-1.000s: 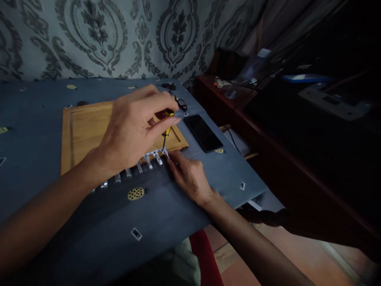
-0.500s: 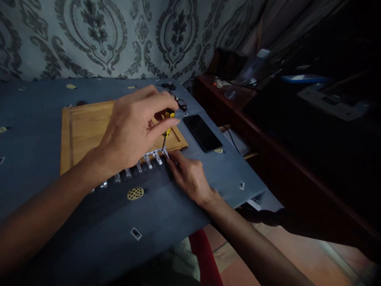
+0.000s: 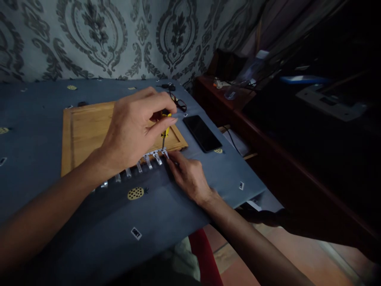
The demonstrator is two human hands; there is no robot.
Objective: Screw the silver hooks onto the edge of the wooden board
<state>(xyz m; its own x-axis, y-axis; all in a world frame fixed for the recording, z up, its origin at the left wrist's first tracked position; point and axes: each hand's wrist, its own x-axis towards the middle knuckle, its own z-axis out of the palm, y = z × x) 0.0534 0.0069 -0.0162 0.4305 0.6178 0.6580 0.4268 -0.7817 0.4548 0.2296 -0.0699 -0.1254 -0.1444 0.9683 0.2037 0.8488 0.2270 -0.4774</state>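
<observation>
My left hand point(image 3: 135, 123) grips a small yellow and black screwdriver point(image 3: 165, 129) by its handle, between thumb and fingers. The shaft points down, and its tip meets the right end of a metal hook rail point(image 3: 157, 157) with several hooks. This rail lies along the near edge of a wooden board point(image 3: 89, 127), partly hidden by my left hand and forearm. At the rail's right end, my right hand point(image 3: 189, 174) has its thumb and fingers closed on the last hook, against the board's edge.
Right of the board lies a black phone point(image 3: 203, 133). Behind it are eyeglasses point(image 3: 180, 104) and a small dark object point(image 3: 170, 86). A dark red wooden piece of furniture point(image 3: 238, 107) with a clear plastic bottle point(image 3: 250, 71) stands right. A patterned curtain point(image 3: 133, 39) hangs behind the table.
The screwdriver's handle has shifted slightly left and turned within my left hand's fingers. The right hand, rail and board stay nearly in place.
</observation>
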